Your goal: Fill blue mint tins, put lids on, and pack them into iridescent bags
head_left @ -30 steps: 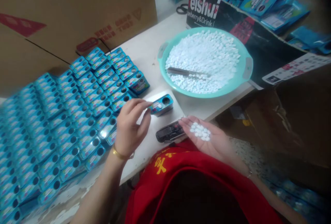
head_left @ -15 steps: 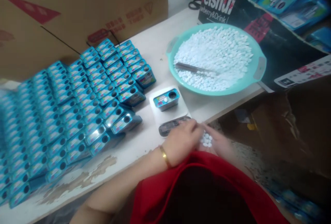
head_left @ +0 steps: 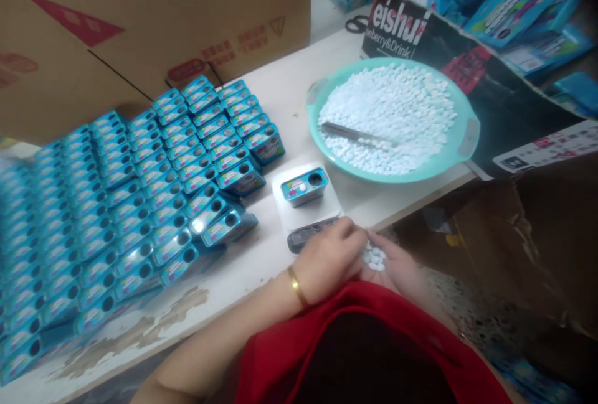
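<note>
Our right hand (head_left: 398,271) lies palm up and loosely cupped at the table edge, with white tablets (head_left: 375,259) heaped in it. Our left hand (head_left: 327,261) curls its fingers over them; we cannot tell whether they pinch any. A blue tin (head_left: 304,186) sits nearby.

Glossy tin (head_left: 304,186), matt chalky tablets (head_left: 374,259) — smooth plastic basin (head_left: 468,136), peeling tabletop (head_left: 154,320).

White tablets (head_left: 375,259), blue tins (head_left: 140,192), teal basin (head_left: 468,136), red shirt (head_left: 374,342).
</note>
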`<state>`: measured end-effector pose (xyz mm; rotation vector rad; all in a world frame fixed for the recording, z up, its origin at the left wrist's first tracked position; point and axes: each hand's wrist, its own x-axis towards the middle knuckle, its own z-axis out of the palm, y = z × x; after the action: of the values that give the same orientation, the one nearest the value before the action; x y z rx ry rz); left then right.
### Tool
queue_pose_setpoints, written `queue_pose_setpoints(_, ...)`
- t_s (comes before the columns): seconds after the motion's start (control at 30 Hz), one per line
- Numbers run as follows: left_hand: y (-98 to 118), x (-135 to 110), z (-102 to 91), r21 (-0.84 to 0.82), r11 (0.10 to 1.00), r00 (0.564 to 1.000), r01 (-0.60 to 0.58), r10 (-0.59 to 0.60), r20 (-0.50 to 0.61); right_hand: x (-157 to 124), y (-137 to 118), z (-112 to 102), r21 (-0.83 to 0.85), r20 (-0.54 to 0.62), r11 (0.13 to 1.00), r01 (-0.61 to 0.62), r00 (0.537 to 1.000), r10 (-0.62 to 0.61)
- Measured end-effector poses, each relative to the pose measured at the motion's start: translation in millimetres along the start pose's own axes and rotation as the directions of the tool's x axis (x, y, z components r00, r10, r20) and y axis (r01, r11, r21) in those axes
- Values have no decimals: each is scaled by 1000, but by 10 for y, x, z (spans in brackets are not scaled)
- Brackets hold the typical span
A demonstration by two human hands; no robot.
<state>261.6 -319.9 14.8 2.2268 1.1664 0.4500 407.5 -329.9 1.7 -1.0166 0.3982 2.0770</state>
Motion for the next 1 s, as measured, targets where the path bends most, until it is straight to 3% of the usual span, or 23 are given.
queue_pose_setpoints(0.13,-89,48,-316,-63,995,976,-75,60,-210,75,-16,184,30,68,998,49,996,-51)
queue_pose_setpoints(0.23,-194,149,-586,25,997,900,-78,81,-429,120,-17,193,14,137,996,91,986,-92)
queue_pose_setpoints(0.3,-284,222,-708,96,994,857,-54,96,-507,126,-19,162,2,158,995,99,983,-98)
queue_pose_setpoints(0.57,-485,251,-738,229,971,889,75,39,-456,85,-76,98,-4,139,989,149,979,-147)
queue_pose_setpoints(0.87,-519,-12,-980,162,965,717,206,-36,-696,-24,-210,95,9,65,975,220,973,-221)
queue_pose_setpoints(1.0,-595,-182,-962,137,959,701,248,-80,-708,-39,-276,20,45,23,961,273,961,-274)
